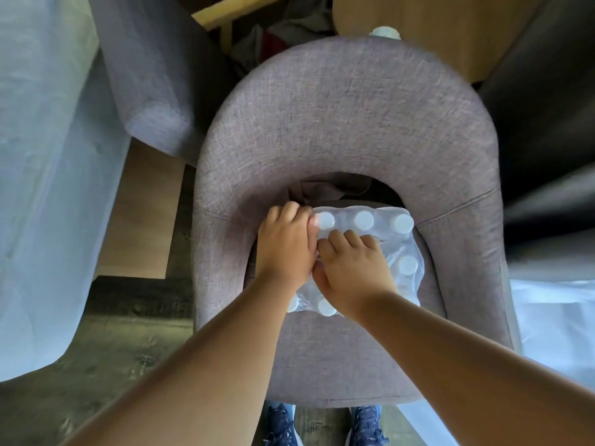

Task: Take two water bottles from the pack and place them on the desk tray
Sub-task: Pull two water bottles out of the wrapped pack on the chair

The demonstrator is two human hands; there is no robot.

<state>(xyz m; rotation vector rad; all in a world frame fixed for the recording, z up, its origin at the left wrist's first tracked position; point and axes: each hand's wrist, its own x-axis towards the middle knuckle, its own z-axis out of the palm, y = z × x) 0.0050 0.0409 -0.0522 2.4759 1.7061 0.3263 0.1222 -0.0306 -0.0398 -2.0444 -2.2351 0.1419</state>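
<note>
A shrink-wrapped pack of water bottles with white caps stands on the seat of a grey fabric armchair. My left hand rests on the pack's left side, fingers curled into the plastic wrap near the far-left cap. My right hand lies on the pack's middle, fingers bent and pressing into the wrap right beside my left hand. Both hands cover several caps. The desk tray is out of sight.
A wooden round table stands behind the chair, with a pale cap-like object at its near edge. A second grey chair is at the upper left. Sheer curtains hang left. My blue shoes show below the seat.
</note>
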